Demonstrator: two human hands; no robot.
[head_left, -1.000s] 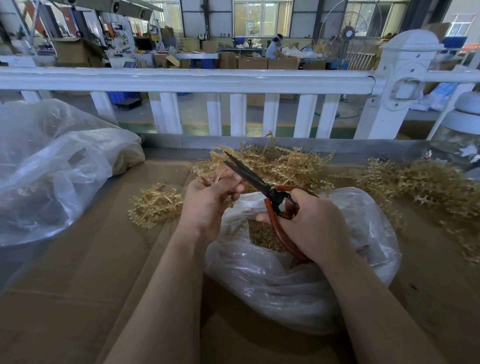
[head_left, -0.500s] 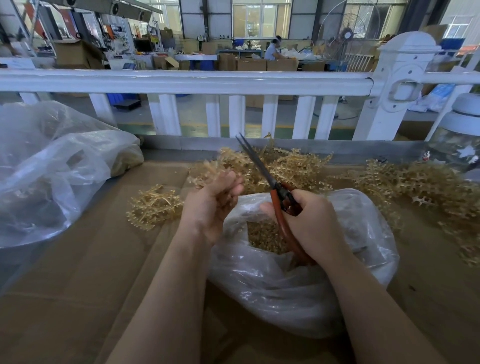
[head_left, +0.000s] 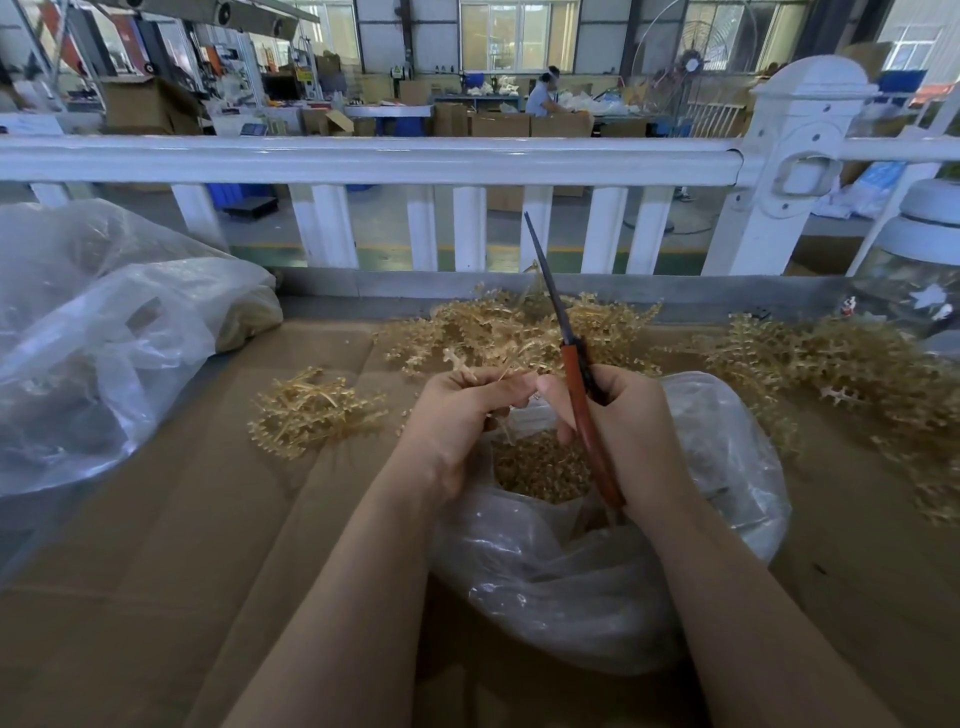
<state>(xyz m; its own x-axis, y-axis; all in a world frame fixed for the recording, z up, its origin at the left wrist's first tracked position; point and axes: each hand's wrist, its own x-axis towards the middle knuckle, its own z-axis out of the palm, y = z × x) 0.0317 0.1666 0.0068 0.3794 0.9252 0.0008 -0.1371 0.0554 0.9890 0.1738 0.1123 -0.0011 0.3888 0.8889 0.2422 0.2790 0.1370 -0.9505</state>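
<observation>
on my feed the left hand (head_left: 457, 415) curls round a gold sprig (head_left: 464, 370) right above the mouth of the bag (head_left: 597, 587). most of the sprig is buried in the fist; only a few tips poke out past the knuckles, so i cannot make out its shape. the right hand (head_left: 631, 436) is clamped on the scissors (head_left: 571, 364), also over the bag's mouth. the red handles run down through the palm and their lower end is lost behind the wrist. the blades look closed and point up and away from the bag. the two hands sit close together, the right thumb just beside the left fingers; i cannot tell whether they touch.

inside the bag i see a heap of small gold bits (head_left: 540, 467), too fine to count, partly hidden by the hands and by the plastic.

count: two hands, one pair of scissors, one sprig in hand. three gold piles lie on the cardboard (head_left: 156, 571): a small pile (head_left: 311, 410) left of the bag, a middle pile (head_left: 509, 332) behind it, a wide pile (head_left: 831, 364) to its right that runs out toward the frame edge. two plastic bags in all; the second, a big bag (head_left: 104, 338), lies well left of the first, cut off by the frame, contents blurred. a jar (head_left: 924, 270) far right of the bag is also cut off. a white railing (head_left: 363, 158) stands behind the bag.
</observation>
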